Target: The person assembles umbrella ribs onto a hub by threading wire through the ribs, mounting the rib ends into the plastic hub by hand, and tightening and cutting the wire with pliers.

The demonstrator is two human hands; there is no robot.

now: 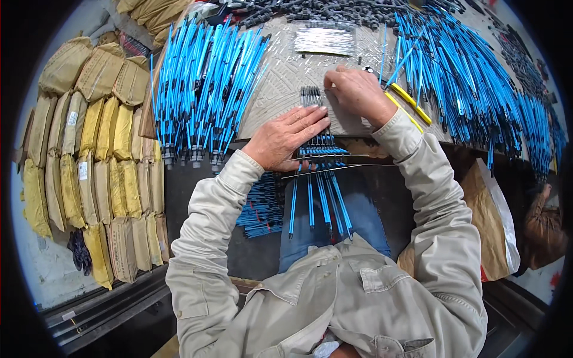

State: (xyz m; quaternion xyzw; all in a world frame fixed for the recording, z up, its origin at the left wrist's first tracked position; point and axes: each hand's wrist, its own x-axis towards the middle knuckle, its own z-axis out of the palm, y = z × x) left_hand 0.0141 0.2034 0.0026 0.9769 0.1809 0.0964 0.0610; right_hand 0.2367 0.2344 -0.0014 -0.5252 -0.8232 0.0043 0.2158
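Note:
My left hand [287, 138] lies across a row of thin blue rods [325, 197] with dark fittings, its fingers on top and a fingertip showing below. The rods' upper ends lie side by side on the table, and their lower ends fan out over my lap. Two thin metal wires [364, 165] stick out sideways below this hand. Just right of the row's upper ends, my right hand [358, 89] is closed with its fingers pinched together low over the table. Whatever is between those fingers is hidden.
Piles of blue rods lie at left [206, 83] and right [471, 89]. A bundle of silver wires [324, 39] lies ahead, with black fittings [316, 11] behind. Yellow-handled pliers [410, 106] rest near my right wrist. Wrapped packages [95, 155] are stacked left; another person [544, 230] is at far right.

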